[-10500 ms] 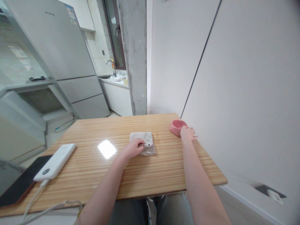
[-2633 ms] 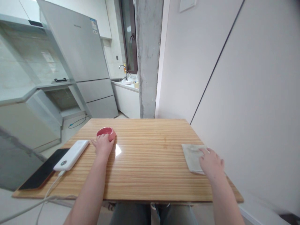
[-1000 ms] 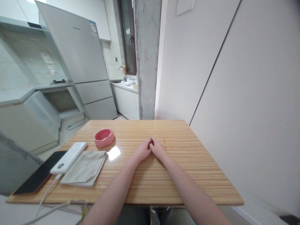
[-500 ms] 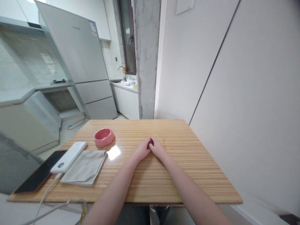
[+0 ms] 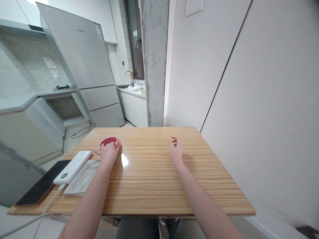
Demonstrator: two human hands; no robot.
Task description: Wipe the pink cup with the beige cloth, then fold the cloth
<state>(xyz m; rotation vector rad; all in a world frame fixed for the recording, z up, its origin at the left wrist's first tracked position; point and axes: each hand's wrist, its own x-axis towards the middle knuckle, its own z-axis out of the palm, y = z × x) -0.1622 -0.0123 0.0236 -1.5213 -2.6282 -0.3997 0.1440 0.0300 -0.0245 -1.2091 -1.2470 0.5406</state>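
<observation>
At the table's left, a small pink bowl (image 5: 112,139) stands upright, shaped like an ashtray or pet dish. My left hand (image 5: 107,153) is at its near side, fingers closed over the rim and one finger stuck out to the left. The hand covers much of the bowl's near wall. My right hand (image 5: 176,151) is above the right half of the table, loosely curled, its fingers apart and nothing in it. Under my left forearm, partly covered, lies a folded grey cloth (image 5: 81,179), next to a white power bank (image 5: 73,167).
A black flat panel (image 5: 42,186) lies along the left edge of the wooden table (image 5: 144,186). A white cable (image 5: 50,202) runs from the power bank over the front edge. Beyond stand a fridge (image 5: 77,56), a concrete pillar (image 5: 156,66) and a white wall (image 5: 261,99) at right.
My hands were together at the table's middle and have parted. The left went left to the pink bowl; the right moved a little to the right. The bowl stays in place.
</observation>
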